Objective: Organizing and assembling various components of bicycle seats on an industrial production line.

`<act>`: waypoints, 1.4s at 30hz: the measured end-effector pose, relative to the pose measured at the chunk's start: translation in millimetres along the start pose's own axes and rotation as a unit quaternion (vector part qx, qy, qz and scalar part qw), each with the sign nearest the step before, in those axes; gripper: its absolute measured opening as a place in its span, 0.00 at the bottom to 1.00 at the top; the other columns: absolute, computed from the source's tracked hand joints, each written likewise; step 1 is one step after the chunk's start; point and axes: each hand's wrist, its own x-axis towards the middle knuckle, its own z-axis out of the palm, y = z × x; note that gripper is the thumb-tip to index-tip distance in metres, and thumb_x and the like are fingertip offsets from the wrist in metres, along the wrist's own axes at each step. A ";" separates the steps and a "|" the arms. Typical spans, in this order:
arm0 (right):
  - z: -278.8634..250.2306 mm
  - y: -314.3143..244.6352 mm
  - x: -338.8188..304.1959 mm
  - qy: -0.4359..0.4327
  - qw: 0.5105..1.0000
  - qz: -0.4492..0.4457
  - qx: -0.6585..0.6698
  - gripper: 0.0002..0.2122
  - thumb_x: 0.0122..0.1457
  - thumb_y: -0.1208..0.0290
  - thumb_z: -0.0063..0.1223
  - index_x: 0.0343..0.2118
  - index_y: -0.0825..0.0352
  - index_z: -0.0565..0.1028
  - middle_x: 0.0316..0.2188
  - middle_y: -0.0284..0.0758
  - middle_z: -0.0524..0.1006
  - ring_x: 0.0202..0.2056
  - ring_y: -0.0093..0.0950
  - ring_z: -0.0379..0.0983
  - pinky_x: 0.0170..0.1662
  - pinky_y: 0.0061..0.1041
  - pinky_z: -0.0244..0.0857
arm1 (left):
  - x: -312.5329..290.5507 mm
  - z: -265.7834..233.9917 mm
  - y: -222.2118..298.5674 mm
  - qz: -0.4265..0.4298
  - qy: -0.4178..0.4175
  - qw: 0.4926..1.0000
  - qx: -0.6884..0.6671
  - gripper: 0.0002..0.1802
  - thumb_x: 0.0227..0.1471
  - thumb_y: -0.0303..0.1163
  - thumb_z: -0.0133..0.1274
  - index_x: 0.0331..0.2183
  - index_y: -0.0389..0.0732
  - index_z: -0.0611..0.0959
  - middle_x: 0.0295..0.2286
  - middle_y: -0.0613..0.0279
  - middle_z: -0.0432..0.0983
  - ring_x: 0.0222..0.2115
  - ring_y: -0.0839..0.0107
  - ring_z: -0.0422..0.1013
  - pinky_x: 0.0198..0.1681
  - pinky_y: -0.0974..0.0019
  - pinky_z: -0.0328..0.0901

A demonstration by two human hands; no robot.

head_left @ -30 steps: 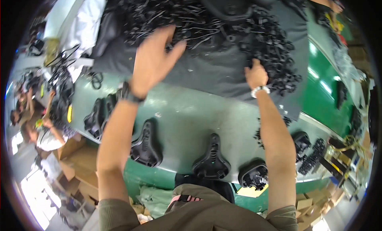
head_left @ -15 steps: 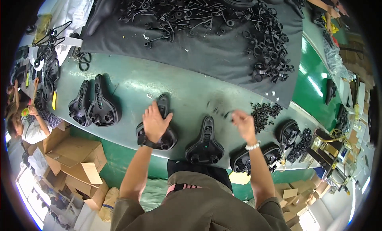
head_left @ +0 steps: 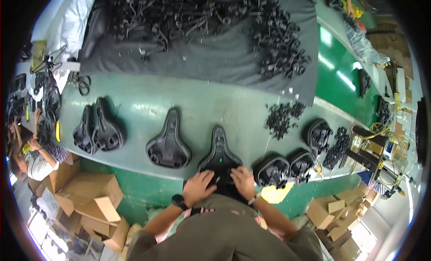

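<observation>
Upside down at the table's near edge lies a black bicycle saddle [head_left: 218, 146], its narrow nose pointing away from me. Both hands are at its wide rear end. My left hand [head_left: 200, 187] has its fingers bent over the rear left side, and my right hand [head_left: 244, 182] grips the rear right corner. Whether a small part sits under the fingers is hidden. Left of it, untouched, lies another upturned saddle [head_left: 168, 144]. Two more saddles stand farther left, the nearer of them a black saddle [head_left: 107, 128] leaning beside its neighbour.
A heap of small black parts [head_left: 283, 119] lies right of centre. Several upturned saddles [head_left: 273, 171] and another pile of black pieces [head_left: 336, 148] are at the right. Black cloth [head_left: 179, 68] at the back bears many wire and ring parts. Cardboard boxes [head_left: 90, 189] stand on the floor.
My left hand has left the left saddle and moved right and nearer. My right hand has come back from beside the small-parts heap to the middle saddle's rear. The view has shifted slightly.
</observation>
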 end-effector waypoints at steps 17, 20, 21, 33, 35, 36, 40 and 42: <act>-130.2 -45.8 459.6 0.119 0.993 0.021 -0.004 0.18 0.55 0.60 0.58 0.41 0.69 0.75 0.35 0.48 0.77 0.39 0.45 0.73 0.42 0.39 0.68 | 2.7 2.4 -9.2 0.038 0.025 0.999 -0.016 0.23 0.45 0.39 0.64 0.45 0.46 0.80 0.46 0.68 0.77 0.37 0.66 0.73 0.40 0.65 0.72; -121.9 -61.4 543.7 0.212 0.969 0.019 -0.127 0.31 0.51 0.58 0.62 0.54 0.73 0.67 0.47 0.56 0.74 0.50 0.51 0.72 0.53 0.42 0.68 | 2.3 9.6 -16.2 0.043 0.039 0.998 -0.019 0.23 0.46 0.39 0.63 0.46 0.47 0.80 0.47 0.69 0.77 0.37 0.67 0.73 0.40 0.65 0.72; -119.8 -61.7 556.4 0.209 0.969 0.015 -0.128 0.31 0.51 0.58 0.62 0.54 0.73 0.67 0.47 0.56 0.74 0.50 0.51 0.72 0.53 0.42 0.68 | 1.7 11.3 -16.7 0.047 0.044 0.998 -0.024 0.23 0.46 0.39 0.63 0.46 0.47 0.80 0.47 0.70 0.77 0.37 0.68 0.73 0.40 0.65 0.72; -99.3 -53.8 380.1 0.139 0.893 0.137 0.406 0.11 0.60 0.63 0.55 0.33 0.66 0.75 0.20 0.34 0.77 0.20 0.23 0.71 0.25 0.25 0.65 | -7.6 12.4 -18.8 0.042 0.037 0.997 -0.049 0.23 0.49 0.40 0.61 0.47 0.45 0.80 0.48 0.65 0.76 0.38 0.64 0.73 0.41 0.63 0.71; -63.0 -16.5 327.8 0.111 0.772 0.233 0.580 0.09 0.63 0.63 0.51 0.33 0.63 0.75 0.23 0.31 0.78 0.19 0.18 0.69 0.24 0.21 0.62 | -7.6 14.5 -15.7 0.043 0.037 0.997 -0.047 0.22 0.49 0.39 0.61 0.47 0.44 0.80 0.48 0.64 0.76 0.38 0.63 0.73 0.42 0.63 0.71; -43.6 3.3 299.1 0.104 0.782 0.257 0.559 0.09 0.63 0.63 0.51 0.33 0.63 0.75 0.25 0.31 0.78 0.19 0.18 0.69 0.24 0.21 0.62 | -7.3 15.1 -15.8 0.039 0.045 0.997 -0.042 0.22 0.49 0.39 0.61 0.46 0.44 0.80 0.48 0.64 0.76 0.39 0.63 0.73 0.42 0.63 0.71; -7.3 44.9 228.7 0.055 0.869 0.308 0.384 0.11 0.62 0.62 0.52 0.34 0.66 0.76 0.31 0.37 0.80 0.22 0.29 0.74 0.27 0.26 0.66 | -8.1 21.5 -12.8 0.032 0.056 0.997 -0.039 0.23 0.48 0.39 0.61 0.47 0.42 0.80 0.48 0.61 0.76 0.41 0.60 0.72 0.46 0.60 0.69; -7.1 68.8 215.4 0.090 0.935 0.226 0.257 0.12 0.61 0.62 0.53 0.33 0.68 0.76 0.32 0.41 0.80 0.24 0.35 0.75 0.28 0.30 0.67 | -1.7 22.8 -10.6 0.054 0.067 0.995 -0.040 0.24 0.48 0.37 0.61 0.48 0.41 0.80 0.48 0.60 0.76 0.44 0.58 0.71 0.50 0.58 0.68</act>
